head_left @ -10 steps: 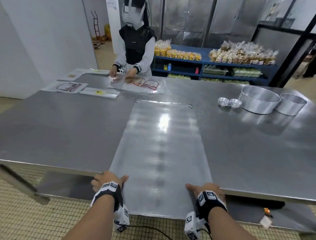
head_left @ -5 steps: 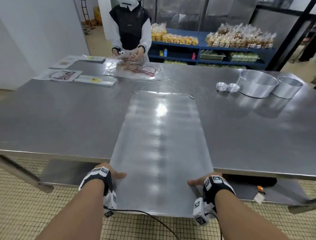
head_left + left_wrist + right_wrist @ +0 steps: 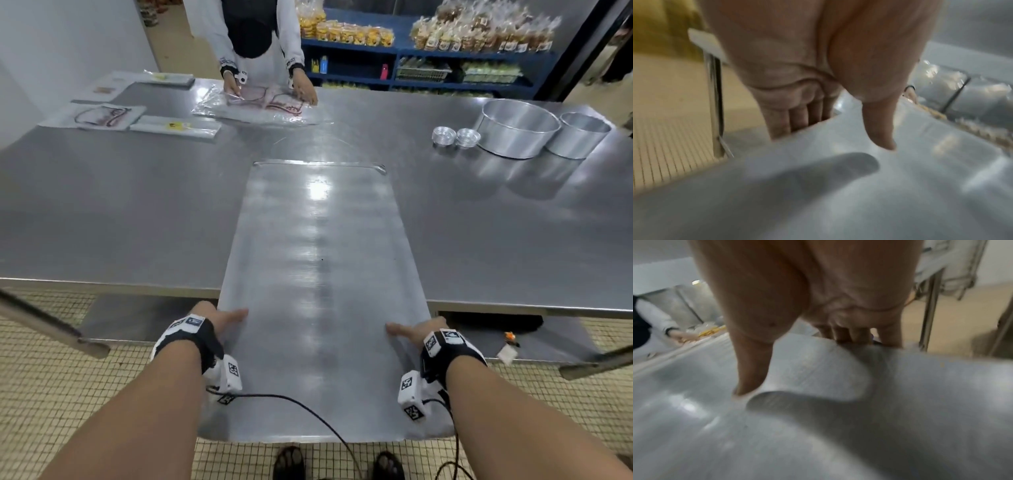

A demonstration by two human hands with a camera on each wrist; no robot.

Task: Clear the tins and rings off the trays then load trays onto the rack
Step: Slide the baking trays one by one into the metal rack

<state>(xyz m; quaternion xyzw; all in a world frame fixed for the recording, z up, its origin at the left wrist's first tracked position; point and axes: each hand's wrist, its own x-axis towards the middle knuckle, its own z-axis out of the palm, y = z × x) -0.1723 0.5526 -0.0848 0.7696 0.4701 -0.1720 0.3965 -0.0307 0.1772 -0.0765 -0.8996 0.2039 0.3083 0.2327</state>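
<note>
A long bare metal tray (image 3: 318, 274) lies lengthwise across the steel table (image 3: 120, 212), and its near end hangs out past the table's front edge over the floor. My left hand (image 3: 219, 320) grips the tray's left edge, thumb on top and fingers (image 3: 795, 120) underneath. My right hand (image 3: 416, 330) grips the right edge the same way, thumb on top of the tray (image 3: 818, 426) and fingers (image 3: 849, 334) curled below. Two big round tins (image 3: 517, 128) and two small tins (image 3: 455, 136) stand on the table at the far right.
A person in a dark vest (image 3: 253, 31) works on plastic-wrapped sheets (image 3: 263, 106) at the table's far side. More wrapped sheets (image 3: 102, 116) lie far left. Blue shelves (image 3: 428, 51) of packed goods stand behind. A lower table shelf (image 3: 137, 315) and tiled floor lie below.
The tray has slid toward me, so more of it overhangs the table's front edge. Both hands have stayed on its side edges and moved back with it.
</note>
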